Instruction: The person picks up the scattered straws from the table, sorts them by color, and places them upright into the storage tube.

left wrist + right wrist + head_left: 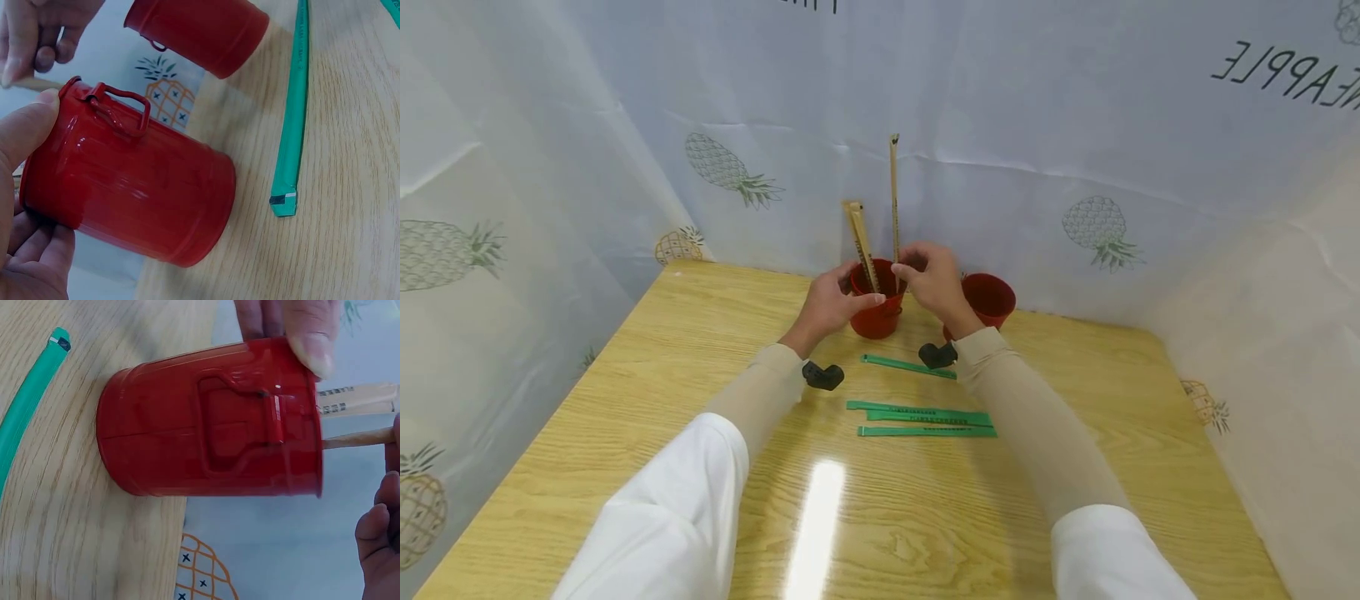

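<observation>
My left hand holds a small red metal bucket by its rim, thumb at the near side and fingers round the far side. A wire handle hangs on the bucket's side in the left wrist view. Above the rim, my right hand pinches a slim tan paper-wrapped stick. This stick stands nearly upright, its lower end inside the bucket. Several similar tan wrapped sticks lean to the left in the same bucket; their lower parts are hidden by its wall.
A second red bucket stands to the right, partly behind my right wrist. In front lie several green wrapped sticks: one single stick nearer the buckets and a group closer to me. A pineapple-print cloth hangs behind the wooden table.
</observation>
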Demonstrator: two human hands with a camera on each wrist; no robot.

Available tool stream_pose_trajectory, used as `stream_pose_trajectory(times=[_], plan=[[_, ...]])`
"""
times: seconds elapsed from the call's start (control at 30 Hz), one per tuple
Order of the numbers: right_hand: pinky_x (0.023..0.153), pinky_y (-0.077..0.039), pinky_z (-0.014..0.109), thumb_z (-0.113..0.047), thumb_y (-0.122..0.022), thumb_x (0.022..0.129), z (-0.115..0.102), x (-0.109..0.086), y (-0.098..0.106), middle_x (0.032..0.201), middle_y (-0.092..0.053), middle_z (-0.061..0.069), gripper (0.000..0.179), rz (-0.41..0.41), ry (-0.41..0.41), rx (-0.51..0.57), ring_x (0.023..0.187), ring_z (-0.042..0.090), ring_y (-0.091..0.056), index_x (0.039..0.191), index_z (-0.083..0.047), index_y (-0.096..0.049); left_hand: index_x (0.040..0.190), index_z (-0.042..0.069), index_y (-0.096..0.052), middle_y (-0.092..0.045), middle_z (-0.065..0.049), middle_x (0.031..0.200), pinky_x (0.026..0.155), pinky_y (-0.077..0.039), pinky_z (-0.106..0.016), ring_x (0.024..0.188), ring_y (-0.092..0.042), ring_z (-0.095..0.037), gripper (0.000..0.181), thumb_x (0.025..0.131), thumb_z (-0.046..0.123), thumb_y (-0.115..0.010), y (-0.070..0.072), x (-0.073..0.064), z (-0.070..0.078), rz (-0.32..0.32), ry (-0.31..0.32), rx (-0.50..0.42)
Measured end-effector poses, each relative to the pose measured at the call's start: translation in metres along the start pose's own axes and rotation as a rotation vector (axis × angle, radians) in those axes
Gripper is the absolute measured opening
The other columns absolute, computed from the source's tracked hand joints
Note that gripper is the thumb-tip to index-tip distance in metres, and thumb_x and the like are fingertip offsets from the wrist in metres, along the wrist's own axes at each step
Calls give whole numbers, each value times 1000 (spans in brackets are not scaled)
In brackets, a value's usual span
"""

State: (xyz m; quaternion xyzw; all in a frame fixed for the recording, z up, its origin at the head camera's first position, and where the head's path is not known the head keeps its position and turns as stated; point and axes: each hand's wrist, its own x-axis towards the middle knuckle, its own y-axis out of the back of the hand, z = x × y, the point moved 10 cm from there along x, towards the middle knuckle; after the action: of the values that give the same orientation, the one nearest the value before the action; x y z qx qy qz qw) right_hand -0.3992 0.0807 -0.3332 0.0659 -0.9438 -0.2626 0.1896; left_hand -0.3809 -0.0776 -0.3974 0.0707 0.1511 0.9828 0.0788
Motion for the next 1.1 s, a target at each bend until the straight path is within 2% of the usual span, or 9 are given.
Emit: stream_pose_trajectory(times=[0.27, 0.37, 0.5, 0.67, 0.83, 0.97, 1.1], plan=[[88, -60, 43, -11, -69, 100, 8, 0, -21, 106, -73, 18, 15, -71, -74, -69, 96, 30, -66, 109, 1, -74, 154, 12, -50, -61, -11, 150, 115, -52, -44, 142, -57, -29, 69, 94, 29, -79, -2, -2, -1, -8, 4, -8], [94, -61, 45, -11, -68, 101, 15, -1, -25, 110, -73, 18, 15, -100, -103, -68, 101, 31, -67, 110, 0, -72, 155, 13, -50, -60, -11, 151, 116, -51, -45, 143, -56, -30, 69, 94, 29, -79, -3, -2, -1, -11, -1, -10], [99, -59, 46, -12, -65, 103, 19, -3, -22, 112, -72, 17, 15, -110, -100, -83, 105, 31, -65, 111, -1, -72, 157, 15, -48, -59, -10, 152, 116, -51, -45, 143, -56, -30, 71, 94, 29, -79, -2, -3, 2, -15, -4, 2], [90, -56, 45, -14, -66, 102, 17, -12, -9, 108, -73, 15, 17, -70, -40, -135, 97, 30, -60, 112, -3, -74, 158, 18, -47, -59, -8, 153, 116, -51, -44, 141, -58, -29, 74, 93, 32, -80, 1, -2, 4, -5, -1, 44], [87, -57, 41, -13, -71, 99, 19, -34, 6, 107, -75, 16, 19, -59, -17, -129, 95, 29, -63, 115, -2, -76, 156, 17, -49, -60, -8, 152, 116, -50, -43, 142, -58, -28, 73, 92, 33, -81, 0, -1, 1, 0, 1, 40], [75, -54, 31, -11, -72, 98, 25, -55, 15, 103, -74, 16, 20, -83, -60, -80, 88, 26, -62, 116, -3, -76, 156, 17, -49, -60, -8, 152, 117, -50, -43, 142, -58, -28, 73, 92, 31, -81, -2, 0, 1, -7, 5, 32], [69, -52, 24, -12, -74, 97, 32, -76, 20, 102, -75, 16, 19, -115, -106, -22, 83, 21, -62, 114, -6, -77, 157, 16, -48, -59, -9, 152, 115, -52, -44, 141, -58, -28, 74, 92, 31, -81, -1, 1, 0, -2, 7, 29]])
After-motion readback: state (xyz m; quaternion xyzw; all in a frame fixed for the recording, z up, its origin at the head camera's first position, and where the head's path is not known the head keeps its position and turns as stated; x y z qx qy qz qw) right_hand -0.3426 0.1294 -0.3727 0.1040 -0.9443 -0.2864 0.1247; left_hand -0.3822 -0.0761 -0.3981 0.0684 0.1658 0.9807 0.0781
